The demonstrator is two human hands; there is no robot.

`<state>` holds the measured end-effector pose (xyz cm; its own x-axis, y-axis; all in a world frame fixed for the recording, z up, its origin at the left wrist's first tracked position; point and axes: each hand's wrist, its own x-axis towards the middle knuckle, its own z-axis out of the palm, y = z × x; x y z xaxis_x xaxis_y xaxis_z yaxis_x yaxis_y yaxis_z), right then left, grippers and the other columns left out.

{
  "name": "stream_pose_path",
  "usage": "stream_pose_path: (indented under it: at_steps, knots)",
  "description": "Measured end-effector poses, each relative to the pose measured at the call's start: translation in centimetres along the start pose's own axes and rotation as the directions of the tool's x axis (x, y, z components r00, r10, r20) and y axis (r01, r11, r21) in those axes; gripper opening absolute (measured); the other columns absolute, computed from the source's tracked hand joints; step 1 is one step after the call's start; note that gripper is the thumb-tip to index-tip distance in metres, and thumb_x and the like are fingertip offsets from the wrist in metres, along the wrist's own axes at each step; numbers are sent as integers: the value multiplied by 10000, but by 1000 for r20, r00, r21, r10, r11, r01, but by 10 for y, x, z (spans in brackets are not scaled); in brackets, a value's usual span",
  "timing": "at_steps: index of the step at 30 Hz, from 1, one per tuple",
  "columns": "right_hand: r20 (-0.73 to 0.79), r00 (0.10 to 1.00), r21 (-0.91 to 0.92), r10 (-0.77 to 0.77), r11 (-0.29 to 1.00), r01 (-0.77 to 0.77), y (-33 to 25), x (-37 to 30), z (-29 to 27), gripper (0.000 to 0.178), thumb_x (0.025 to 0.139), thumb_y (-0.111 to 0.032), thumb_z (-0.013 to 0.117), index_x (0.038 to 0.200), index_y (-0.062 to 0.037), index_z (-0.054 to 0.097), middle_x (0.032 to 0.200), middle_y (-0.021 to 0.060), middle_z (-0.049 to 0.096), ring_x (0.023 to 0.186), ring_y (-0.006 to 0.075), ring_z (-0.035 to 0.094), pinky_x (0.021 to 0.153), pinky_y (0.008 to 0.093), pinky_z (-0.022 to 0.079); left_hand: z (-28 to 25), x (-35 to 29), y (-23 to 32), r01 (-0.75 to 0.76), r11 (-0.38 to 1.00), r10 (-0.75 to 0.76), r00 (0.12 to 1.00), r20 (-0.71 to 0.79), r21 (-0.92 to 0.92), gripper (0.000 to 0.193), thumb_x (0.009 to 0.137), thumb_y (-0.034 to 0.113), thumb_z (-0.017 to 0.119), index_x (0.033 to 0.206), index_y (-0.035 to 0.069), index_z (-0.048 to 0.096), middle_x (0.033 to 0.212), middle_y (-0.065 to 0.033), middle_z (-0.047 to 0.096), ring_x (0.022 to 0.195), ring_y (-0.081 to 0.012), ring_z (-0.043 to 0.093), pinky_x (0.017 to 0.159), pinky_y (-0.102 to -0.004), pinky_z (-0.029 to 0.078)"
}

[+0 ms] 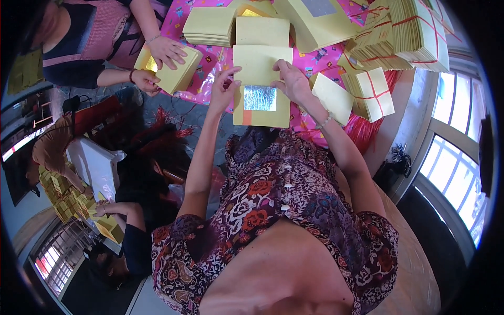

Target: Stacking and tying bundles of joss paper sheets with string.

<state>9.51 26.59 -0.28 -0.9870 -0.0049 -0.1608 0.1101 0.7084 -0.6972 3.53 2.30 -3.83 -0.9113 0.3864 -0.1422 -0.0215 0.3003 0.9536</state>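
Observation:
Directly in front of me lies a yellow paper sheet (262, 118) with a silver foil square (260, 98) and an orange strip at its lower left. A plain yellow sheet (257, 60) covers the area just beyond the foil. My left hand (224, 90) is at the left edge of these sheets, thumb and forefinger apart. On the right edge rests my right hand (294, 83), its fingers bent over the paper and the thumb spread from them. Neither hand visibly grips anything.
Stacks of yellow paper (210, 26) stand at the far side on a pink patterned cover (215, 68). Bundles tied with red string (417, 34) are at the right. At the left, a co-worker's hands (167, 51) hold a yellow paper stack. Another person (123, 210) works further left.

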Motion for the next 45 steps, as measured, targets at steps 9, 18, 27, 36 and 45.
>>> stream_pose_path:
  at_steps: [9, 18, 27, 36, 45]
  knots:
    - [-47, 997, 55, -66, 996, 68, 5, -2, 4, 401, 752, -127, 752, 1056, -74, 496, 1007, 109, 579, 924, 286, 600, 805, 403, 490, -4, 5, -14, 134, 934, -115, 990, 76, -332, 424, 866, 32, 670, 1275, 123, 605, 791, 62, 584, 630, -9, 462, 543, -169, 370]
    - [-50, 979, 151, -195, 968, 201, 20, -9, -6, 318, 748, -47, 723, 1001, -38, 531, 874, 115, 549, 802, 266, 577, 737, 382, 487, -10, 8, -23, 220, 889, -191, 975, 113, -402, 442, 855, 18, 684, 1280, 109, 602, 832, 36, 613, 623, -20, 483, 516, -181, 392]
    - [-14, 993, 172, -119, 978, 120, 23, -9, -10, 408, 745, -34, 745, 1090, -29, 528, 884, 92, 524, 817, 224, 564, 734, 347, 497, -11, 17, -23, 234, 895, -187, 970, 157, -379, 441, 850, 9, 679, 1274, 101, 603, 880, 15, 627, 672, -39, 538, 519, -181, 418]
    - [-53, 896, -442, -442, 815, 376, 19, -7, -13, 428, 755, -233, 731, 1096, -48, 551, 1000, 99, 540, 974, 259, 576, 787, 373, 512, 8, 10, -7, 18, 979, -54, 982, -179, -201, 464, 786, 104, 761, 1227, 96, 619, 1016, -38, 614, 727, -53, 520, 615, -196, 432]
    - [-190, 866, -486, -463, 811, 326, 32, -7, 7, 349, 790, -290, 667, 1077, -98, 611, 1060, 80, 589, 982, 237, 582, 796, 391, 505, 32, 23, 14, 72, 993, -96, 954, -284, -95, 518, 850, 103, 683, 1279, -32, 425, 1086, -134, 584, 848, -146, 596, 686, -254, 496]
